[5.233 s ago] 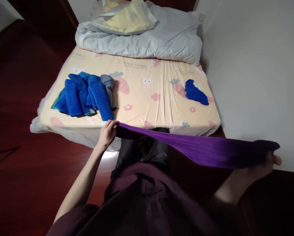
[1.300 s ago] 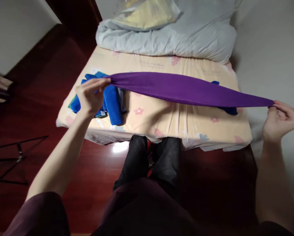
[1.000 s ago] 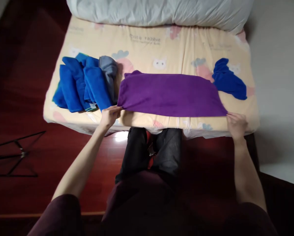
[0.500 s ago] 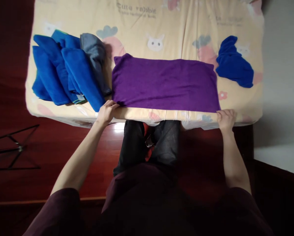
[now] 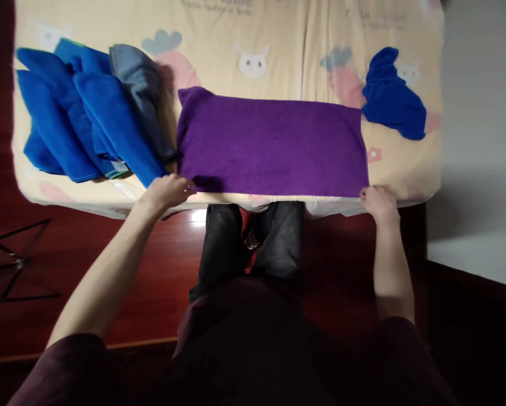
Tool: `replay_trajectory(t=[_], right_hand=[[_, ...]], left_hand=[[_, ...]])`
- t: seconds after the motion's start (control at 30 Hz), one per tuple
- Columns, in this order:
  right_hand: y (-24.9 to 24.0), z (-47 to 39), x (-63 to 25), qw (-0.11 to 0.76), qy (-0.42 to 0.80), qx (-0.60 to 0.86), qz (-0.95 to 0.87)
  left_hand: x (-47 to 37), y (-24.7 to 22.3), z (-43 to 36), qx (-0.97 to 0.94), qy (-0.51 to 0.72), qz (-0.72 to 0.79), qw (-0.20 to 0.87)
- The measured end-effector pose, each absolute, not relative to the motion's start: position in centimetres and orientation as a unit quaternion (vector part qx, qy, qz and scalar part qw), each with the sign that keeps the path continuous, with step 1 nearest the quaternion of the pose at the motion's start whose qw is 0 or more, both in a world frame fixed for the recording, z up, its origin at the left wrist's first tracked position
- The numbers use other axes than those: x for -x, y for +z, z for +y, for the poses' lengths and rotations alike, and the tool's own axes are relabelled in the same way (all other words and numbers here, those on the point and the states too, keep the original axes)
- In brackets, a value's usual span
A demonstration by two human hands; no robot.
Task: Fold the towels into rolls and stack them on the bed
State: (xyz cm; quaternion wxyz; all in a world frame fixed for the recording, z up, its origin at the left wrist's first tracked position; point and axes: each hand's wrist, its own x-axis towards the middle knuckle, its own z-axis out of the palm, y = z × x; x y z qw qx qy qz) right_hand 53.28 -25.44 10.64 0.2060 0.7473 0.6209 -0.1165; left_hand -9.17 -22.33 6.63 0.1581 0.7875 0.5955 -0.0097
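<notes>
A purple towel (image 5: 274, 146) lies spread lengthwise near the bed's front edge, its surface mostly smooth. My left hand (image 5: 171, 192) pinches its near left corner, and my right hand (image 5: 378, 202) pinches the near right corner. Between them the near edge runs almost straight. The towel's far left corner is slightly puckered. Close by my left hand lies a pile of blue towels (image 5: 84, 113), folded or rolled, with a grey towel (image 5: 138, 84) on its right side. A crumpled blue cloth (image 5: 394, 98) rests beyond my right hand.
A cream bed sheet (image 5: 278, 62) printed with rabbits and carrots covers the bed. On the left, black stand legs (image 5: 16, 262) stand on the dark red floor (image 5: 151, 270). A pale wall (image 5: 481, 124) rises at the right.
The near edge of the purple towel is pulled straighter and its creases have smoothed out. Both hands still hold the corners. The view has shifted, so everything sits further left.
</notes>
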Motion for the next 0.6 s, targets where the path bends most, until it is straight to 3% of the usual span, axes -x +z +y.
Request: replay_trajectory(t=[0.13, 0.2, 0.37, 0.6], right_hand=[[12.1, -20.0, -39.6, -0.022, -0.073, -0.699, 0.711], [10.8, -18.0, -31.9, -0.084, -0.106, -0.664, 0.735], [4.3, -17.0, -20.7, -0.079, -0.223, -0.593, 0.770], [2.2, -17.3, -21.2, -0.109, -0.254, -0.589, 0.760]], left_hand=[[2.0, 9.6, -17.7, -0.799, 0.113, 0.576, 0.132], [-2.0, 8.7, -16.5, -0.775, 0.185, 0.587, 0.146], [-7.4, 1.8, -18.1, -0.695, 0.216, 0.647, 0.227], [-6.8, -0.5, -19.0, -0.703, 0.219, 0.647, 0.197]])
